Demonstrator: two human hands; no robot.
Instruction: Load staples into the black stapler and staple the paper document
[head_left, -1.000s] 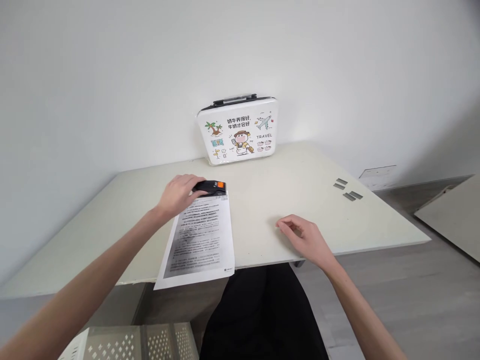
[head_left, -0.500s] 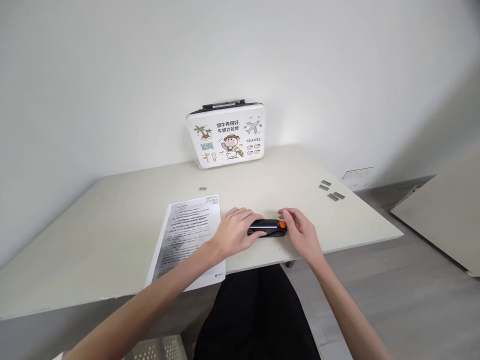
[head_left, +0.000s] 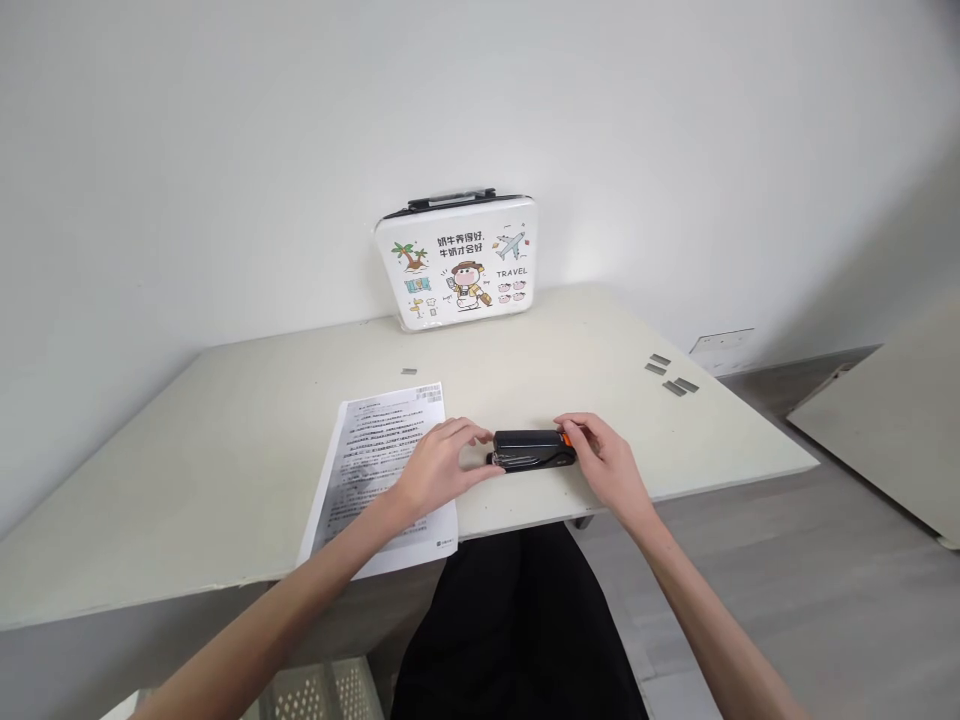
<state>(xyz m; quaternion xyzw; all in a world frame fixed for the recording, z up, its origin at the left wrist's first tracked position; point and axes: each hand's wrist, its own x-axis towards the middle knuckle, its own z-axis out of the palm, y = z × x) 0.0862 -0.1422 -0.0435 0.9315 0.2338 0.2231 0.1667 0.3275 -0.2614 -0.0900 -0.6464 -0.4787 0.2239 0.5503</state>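
Observation:
A black stapler [head_left: 529, 448] with an orange part at its right end lies near the table's front edge. My right hand [head_left: 604, 460] is closed on that end, its thumb and fingers covering much of the orange. At the stapler's left end is my left hand [head_left: 442, 462], open, thumb and fingers spread apart with the tips close to or touching the stapler's nose. Under my left wrist and forearm lie printed paper sheets [head_left: 375, 450], partly hidden and reaching past the table edge.
Several strips of staples [head_left: 675, 387] lie at the right of the white table [head_left: 247, 430]. Another staple strip [head_left: 409, 371] is behind the paper. A white cartoon-printed case [head_left: 457, 270] leans against the wall. Below the table at left stands a perforated basket [head_left: 330, 690].
My left hand has slid left off the stapler's top to its front end, baring the black body. My right hand has closed in over the orange end.

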